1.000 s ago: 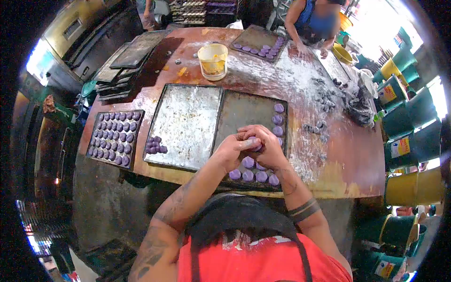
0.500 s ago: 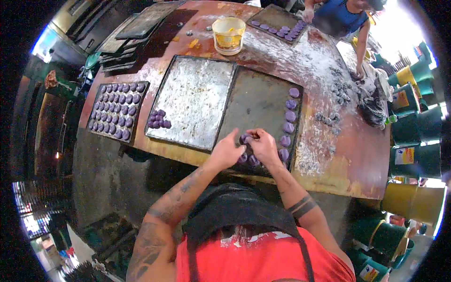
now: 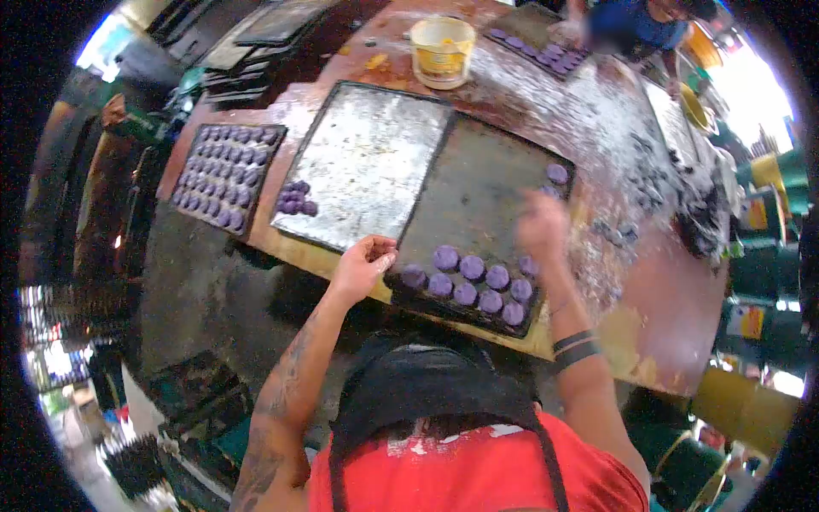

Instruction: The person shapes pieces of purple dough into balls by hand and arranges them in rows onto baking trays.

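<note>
Sitting in two rows along the front of the dark tray (image 3: 478, 183), lower middle of the frame, purple rounds (image 3: 472, 267) lie close together, with more up its right edge. Half a second ago both hands met over a piece at this front row; now they have parted, which suggests that piece is set down among the others. The left hand (image 3: 365, 266) is loosely curled by the tray's front left corner, apparently holding nothing. The right hand (image 3: 543, 224) is blurred over the right-edge column, so I cannot tell whether it grasps a round. Left of centre, a silvery tray (image 3: 367, 154) bears a cluster of smaller purple balls (image 3: 297, 203). Beyond, on the floury worktop (image 3: 670, 337), stands a tub (image 3: 441, 61); a co-worker (image 3: 636, 30) leans in at upper right.
</note>
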`<action>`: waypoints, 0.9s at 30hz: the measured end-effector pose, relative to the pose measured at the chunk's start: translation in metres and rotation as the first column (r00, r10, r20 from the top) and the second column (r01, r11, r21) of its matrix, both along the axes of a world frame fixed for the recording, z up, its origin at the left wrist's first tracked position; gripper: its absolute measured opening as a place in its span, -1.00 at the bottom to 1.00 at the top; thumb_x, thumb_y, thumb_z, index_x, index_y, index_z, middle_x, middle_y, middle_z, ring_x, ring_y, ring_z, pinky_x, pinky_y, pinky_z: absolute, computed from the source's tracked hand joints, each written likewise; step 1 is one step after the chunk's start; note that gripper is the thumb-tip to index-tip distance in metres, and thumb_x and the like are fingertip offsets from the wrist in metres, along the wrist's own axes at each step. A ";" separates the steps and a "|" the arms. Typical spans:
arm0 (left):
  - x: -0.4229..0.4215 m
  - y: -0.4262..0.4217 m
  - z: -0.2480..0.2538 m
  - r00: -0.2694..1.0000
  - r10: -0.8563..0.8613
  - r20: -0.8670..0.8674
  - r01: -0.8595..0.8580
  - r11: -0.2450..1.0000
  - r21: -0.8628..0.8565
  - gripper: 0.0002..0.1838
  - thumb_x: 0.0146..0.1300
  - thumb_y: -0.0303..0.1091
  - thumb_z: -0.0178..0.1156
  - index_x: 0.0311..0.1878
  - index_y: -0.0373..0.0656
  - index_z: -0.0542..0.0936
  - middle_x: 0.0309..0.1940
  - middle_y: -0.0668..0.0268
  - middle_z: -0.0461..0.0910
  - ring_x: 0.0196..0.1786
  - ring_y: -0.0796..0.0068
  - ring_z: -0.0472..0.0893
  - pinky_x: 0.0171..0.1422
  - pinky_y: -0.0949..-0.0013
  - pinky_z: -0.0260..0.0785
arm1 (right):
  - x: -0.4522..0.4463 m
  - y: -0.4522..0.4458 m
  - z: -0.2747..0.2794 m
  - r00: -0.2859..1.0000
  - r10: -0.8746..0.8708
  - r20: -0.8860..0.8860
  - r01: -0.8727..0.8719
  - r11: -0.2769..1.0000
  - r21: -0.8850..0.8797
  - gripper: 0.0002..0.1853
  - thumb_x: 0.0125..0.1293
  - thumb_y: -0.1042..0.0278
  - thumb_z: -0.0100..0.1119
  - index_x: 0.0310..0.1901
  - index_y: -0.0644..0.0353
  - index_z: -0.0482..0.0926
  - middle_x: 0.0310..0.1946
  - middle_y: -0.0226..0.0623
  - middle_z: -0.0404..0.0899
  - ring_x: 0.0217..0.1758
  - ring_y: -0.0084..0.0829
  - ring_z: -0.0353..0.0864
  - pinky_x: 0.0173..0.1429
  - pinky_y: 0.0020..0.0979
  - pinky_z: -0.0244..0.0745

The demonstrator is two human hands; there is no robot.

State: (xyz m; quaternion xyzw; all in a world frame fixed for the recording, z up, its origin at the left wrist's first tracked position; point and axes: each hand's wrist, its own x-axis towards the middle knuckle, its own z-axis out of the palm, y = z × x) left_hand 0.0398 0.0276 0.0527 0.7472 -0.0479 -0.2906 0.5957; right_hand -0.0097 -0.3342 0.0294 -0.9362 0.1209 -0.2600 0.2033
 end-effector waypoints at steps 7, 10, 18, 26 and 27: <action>0.077 0.078 -0.028 0.824 -0.169 0.540 -0.228 0.774 0.591 -0.83 0.20 -0.46 0.27 -0.14 -0.25 0.61 -0.26 0.19 0.67 -0.25 0.24 0.65 -0.10 0.30 0.49 | -0.089 -0.155 -0.025 0.911 -0.199 -0.362 0.154 0.977 -0.150 -0.73 0.19 0.36 0.17 -0.10 0.19 0.68 -0.06 -0.06 0.61 0.09 -0.02 0.51 0.20 -0.12 0.39; 0.105 0.083 0.003 0.599 -0.327 0.731 -0.403 0.666 0.628 -0.86 0.14 -0.38 0.27 -0.26 -0.22 0.62 -0.33 0.13 0.61 -0.14 0.05 0.61 -0.07 0.09 0.48 | -0.128 -0.141 -0.020 0.902 -0.289 -0.321 0.274 0.957 -0.092 -0.72 0.11 0.38 0.26 -0.12 0.22 0.68 -0.09 -0.09 0.63 0.01 -0.06 0.55 0.12 -0.13 0.43; 0.133 0.036 0.002 0.817 -0.219 0.534 -0.176 0.787 0.592 -0.82 0.00 -0.36 0.27 -0.29 -0.15 0.71 -0.30 0.08 0.68 -0.16 0.03 0.65 -0.05 0.14 0.50 | -0.167 -0.074 0.003 0.989 -0.139 0.051 -0.014 0.256 0.967 -0.65 0.12 0.39 0.25 -0.01 0.21 0.65 -0.20 -0.31 0.62 -0.22 -0.41 0.59 -0.07 -0.39 0.51; 0.015 -0.117 0.042 0.970 -0.124 -0.207 0.041 0.931 -0.364 -0.69 0.23 -0.64 0.15 0.05 -0.32 0.55 -0.24 0.27 0.65 -0.27 0.53 0.61 -0.15 0.44 0.52 | -0.042 0.105 0.095 0.987 0.154 0.044 -0.158 0.889 0.430 -0.71 0.15 0.51 0.30 -0.06 0.27 0.61 -0.19 -0.23 0.64 -0.14 -0.29 0.63 0.00 -0.33 0.54; 0.007 -0.120 0.056 0.941 -0.147 -0.304 0.011 0.913 -0.408 -0.71 0.24 -0.64 0.13 0.05 -0.32 0.55 -0.22 0.27 0.64 -0.26 0.52 0.61 -0.14 0.42 0.53 | -0.041 0.105 0.099 0.965 0.242 0.106 -0.261 0.934 0.246 -0.72 0.15 0.53 0.28 -0.06 0.27 0.61 -0.20 -0.16 0.63 -0.13 -0.17 0.64 0.02 -0.28 0.55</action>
